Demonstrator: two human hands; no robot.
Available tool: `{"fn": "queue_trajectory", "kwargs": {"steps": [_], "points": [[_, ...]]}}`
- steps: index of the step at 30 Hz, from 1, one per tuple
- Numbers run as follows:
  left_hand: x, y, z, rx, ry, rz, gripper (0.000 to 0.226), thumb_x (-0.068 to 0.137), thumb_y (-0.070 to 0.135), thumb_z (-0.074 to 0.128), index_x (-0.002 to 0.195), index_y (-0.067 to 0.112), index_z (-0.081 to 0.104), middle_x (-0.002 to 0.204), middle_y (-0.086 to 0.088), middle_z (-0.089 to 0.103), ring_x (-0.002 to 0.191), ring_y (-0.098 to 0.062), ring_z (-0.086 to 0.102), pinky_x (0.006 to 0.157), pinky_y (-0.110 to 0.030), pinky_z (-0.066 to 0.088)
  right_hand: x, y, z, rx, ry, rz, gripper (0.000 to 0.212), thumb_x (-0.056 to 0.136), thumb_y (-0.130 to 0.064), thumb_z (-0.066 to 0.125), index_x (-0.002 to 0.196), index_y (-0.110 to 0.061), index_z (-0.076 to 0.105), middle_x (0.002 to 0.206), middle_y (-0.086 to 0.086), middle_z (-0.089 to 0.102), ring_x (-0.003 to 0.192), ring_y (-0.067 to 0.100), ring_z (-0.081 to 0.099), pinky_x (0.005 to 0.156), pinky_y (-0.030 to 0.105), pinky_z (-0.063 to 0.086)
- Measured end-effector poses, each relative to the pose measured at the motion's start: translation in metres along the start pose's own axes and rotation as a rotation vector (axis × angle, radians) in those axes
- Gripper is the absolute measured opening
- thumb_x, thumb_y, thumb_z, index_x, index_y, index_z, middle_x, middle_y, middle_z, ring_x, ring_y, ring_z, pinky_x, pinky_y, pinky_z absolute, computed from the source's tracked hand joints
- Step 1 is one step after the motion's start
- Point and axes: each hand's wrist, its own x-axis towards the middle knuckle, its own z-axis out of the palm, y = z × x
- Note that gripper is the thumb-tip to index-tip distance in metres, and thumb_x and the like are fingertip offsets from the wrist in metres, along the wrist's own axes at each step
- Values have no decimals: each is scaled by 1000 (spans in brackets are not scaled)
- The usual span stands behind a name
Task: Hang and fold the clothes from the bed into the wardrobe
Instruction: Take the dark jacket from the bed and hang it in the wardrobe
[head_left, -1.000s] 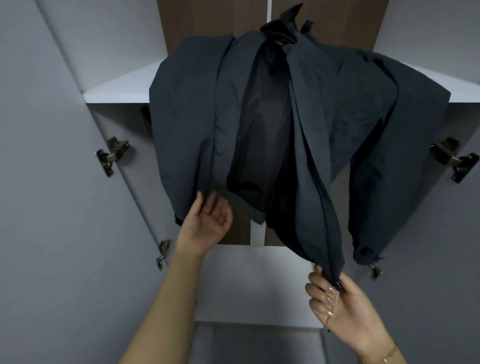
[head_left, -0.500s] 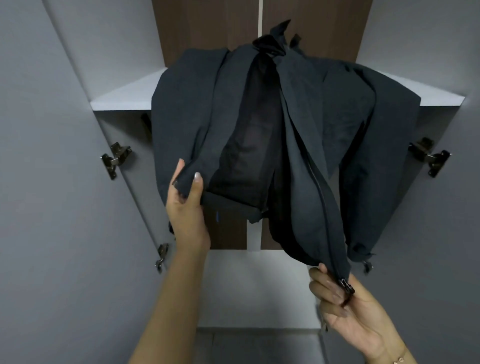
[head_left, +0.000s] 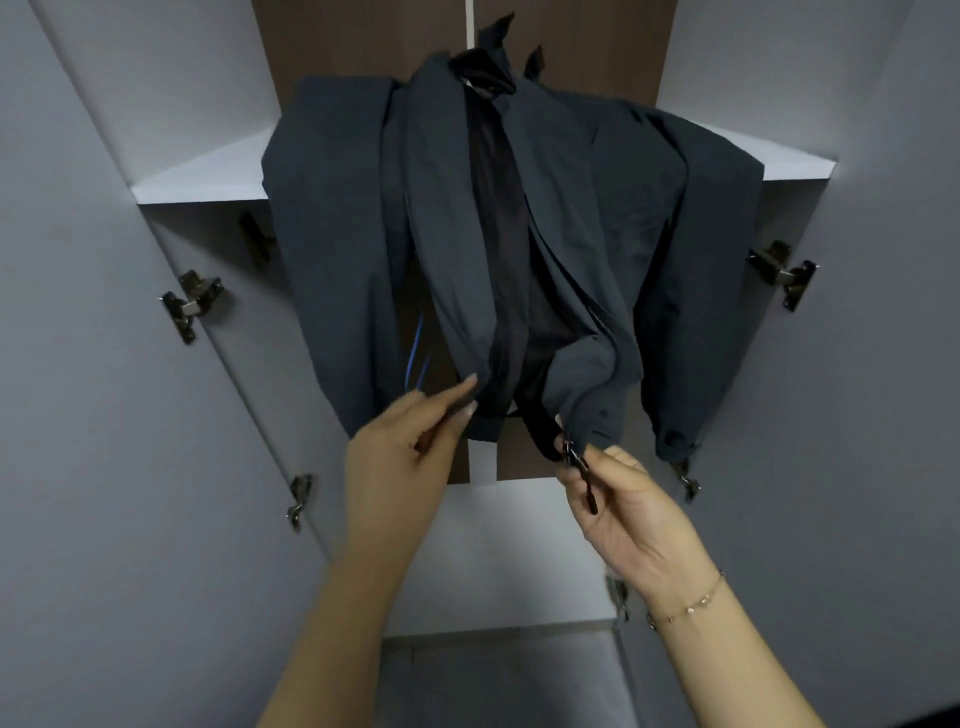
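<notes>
Since half a second ago, your left hand (head_left: 400, 457) has slid from the jacket's outer left edge to its left front hem, and your right hand (head_left: 618, 499) has lifted the zipper pull (head_left: 576, 457) closer to it. The dark jacket (head_left: 467, 234) hangs inside the wardrobe (head_left: 197, 182), in front of its upper shelf. Your left grip pinches the hem between thumb and fingertips; your right grip pinches the zipper pull, palm turned towards the jacket, wrist bent back. To do this well, I'd judge you should bring both hem ends level below the jacket, hold the left side taut, and seat the zipper squarely before pulling up
</notes>
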Motion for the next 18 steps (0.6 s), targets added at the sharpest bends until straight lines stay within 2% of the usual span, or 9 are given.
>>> {"fn": "queue_trajectory", "kwargs": {"steps": [1,2,4,7,9,11,13,15,18], "points": [[-2,1,3,-134,-15,-139,32,92,22,60,124,24,65,82,7,72,78,-8,68,60,-20,51,1,-2,2,-15,31,-36,10,70,-3,64,76,-3,56,73,10,65,52,11,62,45,14,49],[-3,1,6,-268,-40,-261,34,93,22,57,126,20,64,83,4,73,75,-8,69,57,-23,54,3,-4,4,-29,52,-64,8,70,-3,63,70,-5,56,69,9,65,53,11,63,47,15,50],[-2,2,9,-499,-114,-411,32,99,17,51,130,14,60,85,-5,76,65,-17,71,52,-23,53,4,-8,8,-70,74,-123,17,70,-3,63,54,-9,62,64,7,65,55,11,65,51,15,52],[3,5,10,-1001,-206,-584,26,93,11,50,116,9,61,118,-13,70,93,-31,72,66,-28,58,3,-12,11,-125,61,-185,24,70,-2,62,49,-13,69,69,5,70,65,11,70,59,16,54],[7,7,9,-1249,-201,-712,23,93,25,50,107,10,61,125,-15,66,97,-26,71,72,-28,58,2,-13,10,-140,28,-194,21,70,-3,63,53,-12,72,78,6,74,73,11,72,62,16,55],[11,7,12,-1283,-188,-826,26,98,35,48,107,14,61,123,-11,68,85,-11,69,70,-22,56,2,-14,9,-155,8,-194,19,70,-3,63,58,-12,75,87,7,75,77,12,72,63,17,55],[13,6,19,-1204,-182,-874,23,95,24,54,113,13,64,118,-5,71,78,-4,64,69,-16,53,3,-15,8,-173,10,-201,17,70,-2,63,67,-11,78,87,8,75,77,13,72,64,18,56],[13,8,26,-1234,-126,-875,32,83,7,60,114,11,66,111,-4,73,74,-3,64,66,-14,53,3,-16,7,-193,23,-223,16,70,-2,65,73,-9,78,83,7,73,75,12,71,65,19,56],[13,14,34,-1397,-88,-933,41,69,2,68,110,8,67,100,-7,74,69,-7,65,59,-17,53,4,-17,3,-223,44,-269,11,70,-5,67,76,-8,76,79,8,68,73,13,68,67,21,56]]}}
